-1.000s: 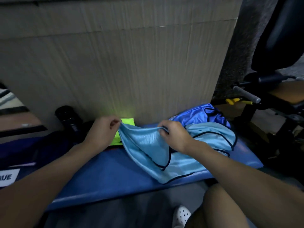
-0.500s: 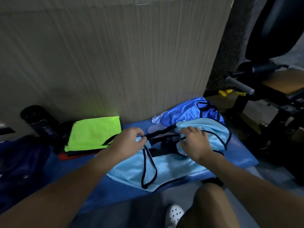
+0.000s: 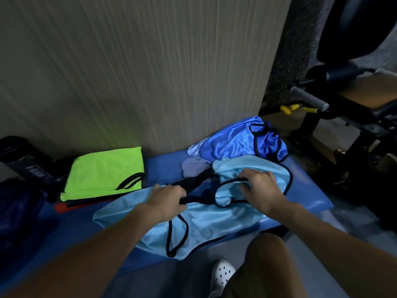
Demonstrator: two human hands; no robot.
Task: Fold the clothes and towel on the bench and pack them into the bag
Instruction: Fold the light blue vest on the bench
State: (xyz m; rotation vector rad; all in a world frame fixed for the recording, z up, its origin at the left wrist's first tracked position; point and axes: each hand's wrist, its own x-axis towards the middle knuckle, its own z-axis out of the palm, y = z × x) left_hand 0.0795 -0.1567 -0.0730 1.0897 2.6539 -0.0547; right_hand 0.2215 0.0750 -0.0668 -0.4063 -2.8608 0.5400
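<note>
A light blue vest with black trim (image 3: 206, 220) lies spread on the blue bench (image 3: 309, 190), its lower edge hanging over the front. My left hand (image 3: 167, 201) grips its black-edged top at the left. My right hand (image 3: 262, 190) grips the fabric at the right. A royal blue vest (image 3: 234, 143) lies crumpled behind it against the wall, with a pale lilac cloth (image 3: 193, 166) under it. A folded neon green vest (image 3: 105, 171) lies at the left on a red-edged thing. The dark blue bag (image 3: 17, 211) sits at the far left.
A black bottle (image 3: 23, 162) lies at the left by the wall. A wood-grain panel (image 3: 150, 72) rises right behind the bench. Black gym equipment with a grey handle (image 3: 309, 97) stands at the right. My knee and white shoe (image 3: 223, 274) are below the bench.
The light blue vest came down from being held up and now lies flatter on the bench. Both hands dropped with it and spread slightly apart. The view shifted left, uncovering the green vest.
</note>
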